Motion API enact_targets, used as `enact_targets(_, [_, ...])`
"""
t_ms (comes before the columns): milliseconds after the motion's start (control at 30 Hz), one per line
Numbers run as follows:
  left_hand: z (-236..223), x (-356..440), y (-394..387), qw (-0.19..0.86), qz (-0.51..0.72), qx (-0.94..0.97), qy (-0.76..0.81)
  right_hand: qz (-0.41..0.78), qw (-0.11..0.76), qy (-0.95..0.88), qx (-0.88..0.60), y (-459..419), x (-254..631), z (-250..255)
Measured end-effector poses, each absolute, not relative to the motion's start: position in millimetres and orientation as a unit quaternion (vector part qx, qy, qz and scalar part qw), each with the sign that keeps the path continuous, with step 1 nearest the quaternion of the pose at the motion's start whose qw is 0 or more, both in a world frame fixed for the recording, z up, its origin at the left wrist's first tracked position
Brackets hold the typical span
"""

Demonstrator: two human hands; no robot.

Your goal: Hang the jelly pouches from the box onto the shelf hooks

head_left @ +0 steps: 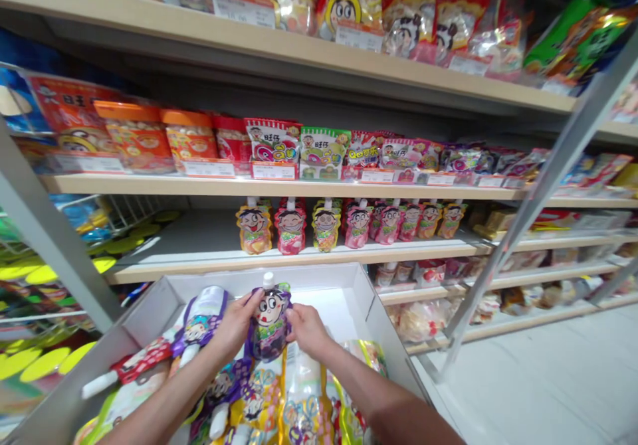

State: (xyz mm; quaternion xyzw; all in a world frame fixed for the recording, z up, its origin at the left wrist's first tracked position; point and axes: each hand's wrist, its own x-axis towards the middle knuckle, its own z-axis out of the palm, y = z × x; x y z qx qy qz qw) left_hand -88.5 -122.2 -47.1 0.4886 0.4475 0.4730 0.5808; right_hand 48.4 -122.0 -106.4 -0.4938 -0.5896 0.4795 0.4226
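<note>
Between my two hands is a purple jelly drink pouch (270,325) with a white cap and a cartoon face, held upright over the white box (343,285). My left hand (242,322) grips its left edge, the thumb near the shoulder below the cap. On the other edge, my right hand (310,329) pinches the pouch with bent fingers. Below lie more pouches in a loose pile, among them a purple one (204,319) at the left and a yellow one (304,392) under my right wrist.
Just beyond the box, a row of upright pouches (326,226) stands on a shelf. Gummy candy bags (323,153) and orange-lidded jars (137,136) line the shelf above. A grey metal post (518,212) slants at the right; a wire rack (44,299) is at the left.
</note>
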Motion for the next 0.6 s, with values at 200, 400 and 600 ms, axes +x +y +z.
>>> enact_targets(200, [-47.9,-115.2,-128.0,0.587,0.357,0.549,0.476,0.493,0.446,-0.551,-0.505,-126.2,43.2,-94.5])
enact_targets(400, [-60.9,-132.6,-134.4,0.546,0.348,0.56,0.517,0.507,0.438,-0.529,-0.52,-132.3,28.7,-80.4])
enact_targets(600, [-49.9,-153.4,-121.2,0.509,0.441,0.522,0.523,0.512,0.446,-0.547,-0.49,-125.6,-3.8,-49.5])
